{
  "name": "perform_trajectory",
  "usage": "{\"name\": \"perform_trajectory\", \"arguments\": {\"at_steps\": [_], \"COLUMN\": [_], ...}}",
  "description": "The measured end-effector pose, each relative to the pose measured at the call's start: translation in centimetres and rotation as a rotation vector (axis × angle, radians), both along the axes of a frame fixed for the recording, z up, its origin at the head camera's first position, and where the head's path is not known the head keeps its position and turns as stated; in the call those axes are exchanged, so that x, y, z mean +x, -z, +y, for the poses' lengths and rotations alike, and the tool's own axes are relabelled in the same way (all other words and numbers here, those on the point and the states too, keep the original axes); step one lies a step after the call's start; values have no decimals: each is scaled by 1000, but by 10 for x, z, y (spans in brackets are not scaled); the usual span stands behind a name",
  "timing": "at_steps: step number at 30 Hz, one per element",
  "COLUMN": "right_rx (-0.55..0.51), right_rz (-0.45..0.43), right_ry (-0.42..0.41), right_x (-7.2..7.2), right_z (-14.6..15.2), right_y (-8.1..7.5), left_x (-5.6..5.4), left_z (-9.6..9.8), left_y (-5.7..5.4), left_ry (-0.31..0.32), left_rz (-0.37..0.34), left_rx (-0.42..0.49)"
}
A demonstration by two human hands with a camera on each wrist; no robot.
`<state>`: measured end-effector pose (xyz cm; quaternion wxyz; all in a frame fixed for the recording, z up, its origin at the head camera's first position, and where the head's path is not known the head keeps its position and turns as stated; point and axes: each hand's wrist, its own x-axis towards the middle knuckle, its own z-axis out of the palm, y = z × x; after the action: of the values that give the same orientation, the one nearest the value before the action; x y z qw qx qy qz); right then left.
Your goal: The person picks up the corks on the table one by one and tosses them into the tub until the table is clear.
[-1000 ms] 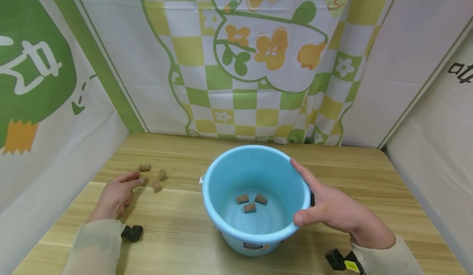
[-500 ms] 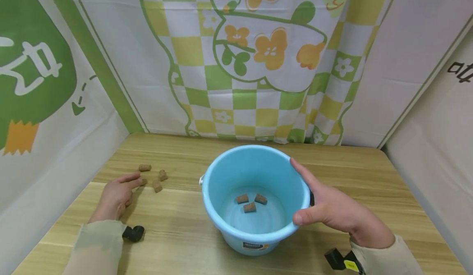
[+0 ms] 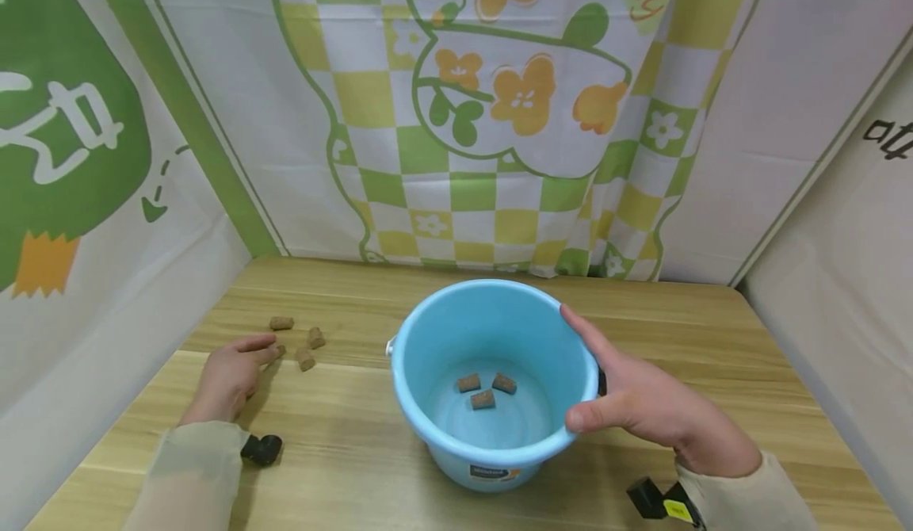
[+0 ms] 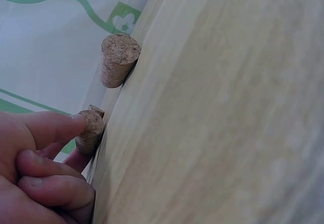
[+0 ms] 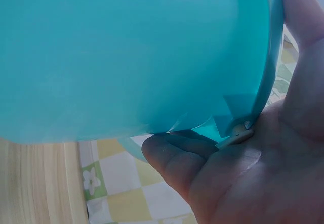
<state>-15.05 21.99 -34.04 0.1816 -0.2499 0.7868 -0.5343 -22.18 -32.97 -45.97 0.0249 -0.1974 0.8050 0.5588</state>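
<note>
On the left side of the table, my left hand [image 3: 230, 376] pinches a cork [image 4: 89, 135] between thumb and finger, low at the tabletop. Its other fingers are curled in, and much of that cork is hidden in the head view. Three more corks lie close by: one cork [image 3: 281, 322] behind, another cork [image 3: 316, 338] to the right, and a nearer cork [image 3: 305, 360]. My right hand [image 3: 652, 408] grips the right rim of a light blue bucket [image 3: 408, 412], thumb on the near rim and fingers outside the wall. Inside, three corks [image 3: 483, 399] rest on the bottom.
The wooden table [image 3: 342, 452] meets a patterned cloth curtain [image 3: 513, 206] at the back, with fabric walls on both sides. A white handle joint [image 3: 389, 346] sticks out at the bucket's left. A black device sits at each wrist.
My left hand has shifted very slightly to the right at the cork. The bucket, my right hand and the other corks stay essentially where they were.
</note>
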Motion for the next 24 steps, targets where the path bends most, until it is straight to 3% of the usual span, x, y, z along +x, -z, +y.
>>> {"name": "perform_trajectory", "arguments": {"at_steps": [7,17,24], "right_rx": [-8,4,-3], "right_rz": [-11,-14,-18], "right_ry": [5,12,2], "right_x": [-1,0,0], "right_z": [0,1,0], "right_y": [0,-1,1], "left_x": [3,5,11], "left_z": [-5,-6,-3], "left_y": [0,-1,-6], "left_ry": [32,-66,-72], "left_rz": [4,35,44], "left_rx": [35,194,280]}}
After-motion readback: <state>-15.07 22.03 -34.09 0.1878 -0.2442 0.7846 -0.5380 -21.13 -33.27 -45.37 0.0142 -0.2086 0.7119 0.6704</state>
